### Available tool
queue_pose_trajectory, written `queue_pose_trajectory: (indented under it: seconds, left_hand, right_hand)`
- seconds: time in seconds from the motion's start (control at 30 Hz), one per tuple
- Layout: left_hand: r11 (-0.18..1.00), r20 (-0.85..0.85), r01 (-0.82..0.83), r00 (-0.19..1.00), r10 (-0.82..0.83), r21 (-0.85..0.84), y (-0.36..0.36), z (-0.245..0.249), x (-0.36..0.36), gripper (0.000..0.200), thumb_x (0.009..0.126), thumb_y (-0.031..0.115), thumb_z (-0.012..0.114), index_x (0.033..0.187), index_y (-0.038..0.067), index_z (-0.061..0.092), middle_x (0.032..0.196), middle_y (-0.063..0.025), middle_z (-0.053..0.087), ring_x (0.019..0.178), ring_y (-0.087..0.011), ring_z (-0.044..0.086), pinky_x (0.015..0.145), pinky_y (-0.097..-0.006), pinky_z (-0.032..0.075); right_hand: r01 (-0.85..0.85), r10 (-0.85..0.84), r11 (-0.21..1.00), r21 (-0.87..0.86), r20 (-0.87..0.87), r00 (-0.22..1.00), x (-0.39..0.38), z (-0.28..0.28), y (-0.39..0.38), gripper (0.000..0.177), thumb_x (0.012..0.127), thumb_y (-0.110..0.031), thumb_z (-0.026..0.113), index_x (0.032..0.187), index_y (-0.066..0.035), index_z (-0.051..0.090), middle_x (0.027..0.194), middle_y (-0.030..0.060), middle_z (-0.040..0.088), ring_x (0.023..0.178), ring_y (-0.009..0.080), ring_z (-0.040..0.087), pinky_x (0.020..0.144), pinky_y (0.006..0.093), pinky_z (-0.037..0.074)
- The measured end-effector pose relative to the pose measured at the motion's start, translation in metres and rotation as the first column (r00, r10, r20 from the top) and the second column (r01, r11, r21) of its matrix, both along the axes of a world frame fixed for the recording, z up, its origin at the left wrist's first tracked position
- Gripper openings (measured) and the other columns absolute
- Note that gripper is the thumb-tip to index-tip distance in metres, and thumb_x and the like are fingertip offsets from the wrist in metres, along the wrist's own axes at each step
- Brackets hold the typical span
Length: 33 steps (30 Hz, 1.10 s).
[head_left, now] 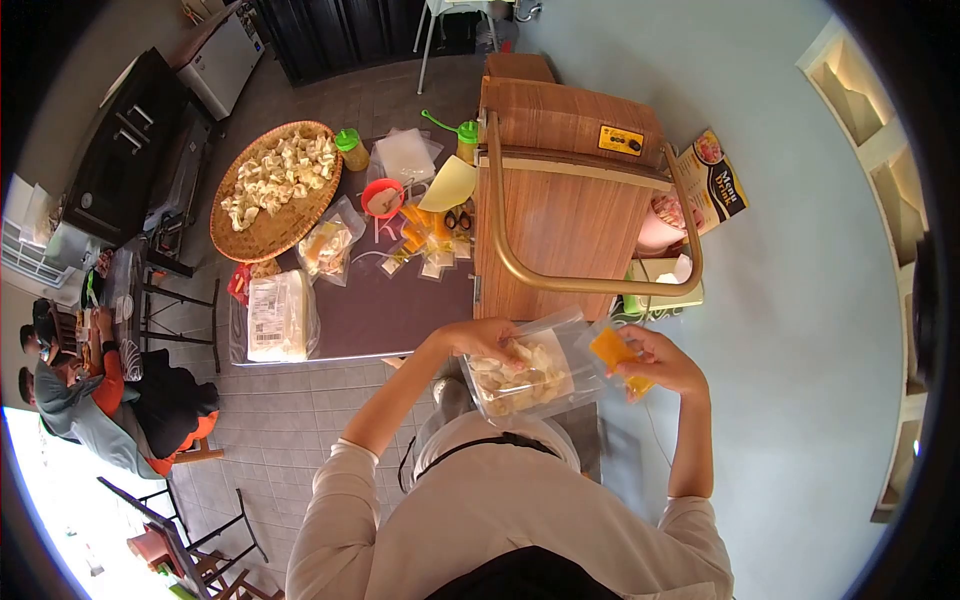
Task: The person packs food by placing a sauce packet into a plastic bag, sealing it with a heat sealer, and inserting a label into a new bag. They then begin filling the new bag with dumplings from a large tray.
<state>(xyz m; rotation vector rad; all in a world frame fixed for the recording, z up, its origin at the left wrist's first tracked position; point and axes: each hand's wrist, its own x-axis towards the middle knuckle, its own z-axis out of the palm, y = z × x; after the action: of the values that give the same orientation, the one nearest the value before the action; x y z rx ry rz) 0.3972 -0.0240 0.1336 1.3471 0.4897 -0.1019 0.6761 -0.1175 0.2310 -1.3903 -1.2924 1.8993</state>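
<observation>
My left hand point(484, 340) is closed on the upper edge of a clear plastic bag point(522, 388) filled with pale folded dumplings. The bag hangs in front of my waist, just off the table's near edge. To its right, my right hand point(664, 362) pinches clear sachets of orange sauce point(612, 348) beside the bag's right edge. The sachets overlap the bag's clear plastic in this view.
On the dark table point(425, 310) stand a woven tray point(262, 236) of dumplings, a packed bag point(326, 245), a stack of labelled packs point(278, 318), a red bowl point(382, 198), scissors point(458, 219) and more orange sachets point(425, 232). A wooden cabinet point(570, 220) adjoins. People point(90, 400) sit at left.
</observation>
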Motion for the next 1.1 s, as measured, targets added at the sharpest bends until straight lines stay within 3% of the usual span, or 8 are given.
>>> queue_pose_trajectory:
  seconds: [0.17, 0.4, 0.47, 0.8, 0.87, 0.9, 0.97, 1.1]
  left_hand:
    - [0.997, 0.07, 0.076, 0.995, -0.077, 0.007, -0.002, -0.006, 0.01, 0.045, 0.07, 0.026, 0.071, 0.105, 0.002, 0.057, 0.087, -0.001, 0.06, 0.081, -0.0093, 0.053, 0.071, -0.0246, 0.043]
    - [0.978, 0.05, 0.19, 0.98, -0.195, 0.085, -0.001, -0.002, 0.014, 0.047, 0.071, 0.032, 0.071, 0.104, 0.0, 0.057, 0.086, -0.0004, 0.059, 0.077, -0.0078, 0.052, 0.066, -0.0229, 0.043]
    - [0.982, 0.046, 0.177, 0.983, -0.18, 0.064, -0.002, -0.008, 0.013, 0.047, 0.072, 0.032, 0.07, 0.104, 0.0, 0.056, 0.085, 0.0002, 0.059, 0.077, -0.0078, 0.051, 0.066, -0.0229, 0.043]
    - [0.993, 0.12, 0.111, 0.987, -0.106, -0.033, -0.008, -0.015, 0.008, 0.052, 0.076, 0.039, 0.065, 0.107, -0.001, 0.055, 0.089, -0.0011, 0.057, 0.082, -0.0075, 0.048, 0.069, -0.0225, 0.04]
    - [0.994, 0.097, 0.105, 0.99, -0.103, -0.016, -0.006, -0.019, 0.007, 0.051, 0.077, 0.039, 0.063, 0.107, -0.001, 0.055, 0.089, -0.001, 0.057, 0.083, -0.0077, 0.048, 0.07, -0.0227, 0.04]
    - [0.994, 0.074, 0.105, 0.992, -0.105, 0.001, -0.006, -0.021, 0.007, 0.051, 0.078, 0.039, 0.062, 0.108, -0.001, 0.055, 0.089, -0.0009, 0.056, 0.083, -0.0078, 0.047, 0.071, -0.0228, 0.04]
    - [0.995, 0.07, 0.093, 0.993, -0.09, -0.035, -0.005, -0.021, 0.007, 0.05, 0.079, 0.04, 0.062, 0.107, -0.002, 0.055, 0.088, -0.0008, 0.056, 0.083, -0.0079, 0.047, 0.071, -0.0225, 0.039]
    - [0.991, 0.084, 0.078, 0.994, -0.069, -0.111, -0.007, -0.019, 0.012, 0.048, 0.079, 0.041, 0.06, 0.103, -0.001, 0.057, 0.084, 0.0011, 0.054, 0.08, -0.0077, 0.045, 0.07, -0.0215, 0.038]
  right_hand:
    - [-0.341, 0.329, 0.939, 0.041, 0.175, 0.928, -0.014, 0.001, 0.012, 0.028, 0.082, -0.014, 0.058, 0.103, 0.003, 0.055, 0.084, 0.0057, 0.06, 0.08, 0.0104, 0.057, 0.065, 0.0245, 0.046]
    - [-0.519, 0.517, 0.854, -0.034, 0.171, 0.839, -0.03, -0.019, 0.027, 0.035, 0.082, -0.02, 0.056, 0.11, 0.001, 0.054, 0.089, 0.0052, 0.061, 0.078, 0.0088, 0.053, 0.069, 0.0239, 0.043]
    - [-0.597, 0.555, 0.796, 0.101, 0.272, 0.786, -0.033, -0.03, 0.029, 0.034, 0.082, -0.019, 0.055, 0.111, -0.001, 0.053, 0.093, 0.008, 0.062, 0.079, 0.0112, 0.053, 0.07, 0.0256, 0.042]
    - [-0.503, 0.4, 0.817, 0.281, 0.352, 0.846, -0.059, -0.047, 0.008, 0.04, 0.081, -0.008, 0.055, 0.12, -0.005, 0.047, 0.102, 0.0078, 0.059, 0.087, 0.0133, 0.055, 0.079, 0.0264, 0.043]
    - [-0.312, 0.309, 0.946, 0.087, 0.042, 0.95, -0.045, -0.063, 0.006, 0.041, 0.082, -0.011, 0.054, 0.122, -0.006, 0.046, 0.105, 0.0058, 0.057, 0.09, 0.0135, 0.054, 0.078, 0.0267, 0.045]
    - [-0.315, 0.312, 0.945, 0.086, 0.042, 0.949, -0.042, -0.052, 0.007, 0.041, 0.082, -0.011, 0.054, 0.122, -0.006, 0.046, 0.105, 0.0058, 0.057, 0.09, 0.0135, 0.054, 0.078, 0.0267, 0.045]
    - [-0.22, 0.206, 0.942, -0.252, -0.081, 0.975, -0.037, -0.023, 0.009, 0.04, 0.082, -0.016, 0.057, 0.119, -0.005, 0.049, 0.091, 0.0007, 0.056, 0.082, 0.0099, 0.053, 0.071, 0.0272, 0.048]
    - [-0.25, 0.221, 0.943, -0.217, -0.152, 0.963, -0.031, -0.038, 0.006, 0.044, 0.081, -0.013, 0.056, 0.123, -0.005, 0.046, 0.097, 0.0025, 0.057, 0.086, 0.0111, 0.054, 0.07, 0.028, 0.049]
